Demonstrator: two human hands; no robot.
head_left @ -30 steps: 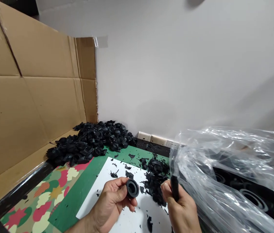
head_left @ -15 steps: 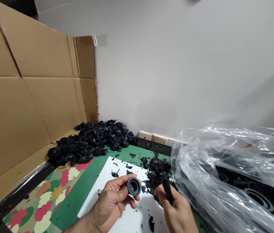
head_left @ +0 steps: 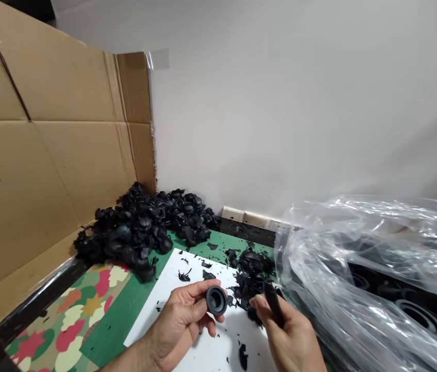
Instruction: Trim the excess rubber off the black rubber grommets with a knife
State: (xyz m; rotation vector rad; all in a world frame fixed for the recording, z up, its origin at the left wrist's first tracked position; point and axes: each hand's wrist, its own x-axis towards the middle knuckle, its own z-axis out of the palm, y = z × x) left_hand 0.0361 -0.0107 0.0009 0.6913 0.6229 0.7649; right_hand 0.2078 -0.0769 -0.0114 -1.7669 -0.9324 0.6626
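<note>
A tall brown cardboard panel (head_left: pixel 59 93) stands along the far left, its folded end meeting a pale wall (head_left: pixel 299 103), with clear tape (head_left: pixel 159 59) at the top corner. Beside its foot runs a strip of dark surface (head_left: pixel 36 307). Next comes a patterned sheet (head_left: pixel 69 336) printed with pink, cream, green and orange shapes, partly overlapped by a green sheet (head_left: pixel 120 312). Behind these, a large heap of black ribbed pieces (head_left: pixel 137 227) is piled against the cardboard and wall.

A white sheet (head_left: pixel 203 359) lies on the green one, dotted with black scraps (head_left: pixel 244 356). Above it the person's left hand (head_left: pixel 180 320) grasps a black cup-shaped part (head_left: pixel 216 300): thumb and forefinger pinch its left side and upper rim, the other fingers curl below, and its round, hollow face is turned toward the viewer.

Farther right is a thick cluster of black shreds (head_left: pixel 251 266), with pale rectangular blocks (head_left: pixel 257 219) along the wall behind. The right hand (head_left: pixel 292 330) has its fingers clenched around a black bar (head_left: pixel 273 305), apart from the cup-shaped part. At far right, crumpled clear plastic (head_left: pixel 311 284) covers black items (head_left: pixel 381 281) with light concentric rings.
</note>
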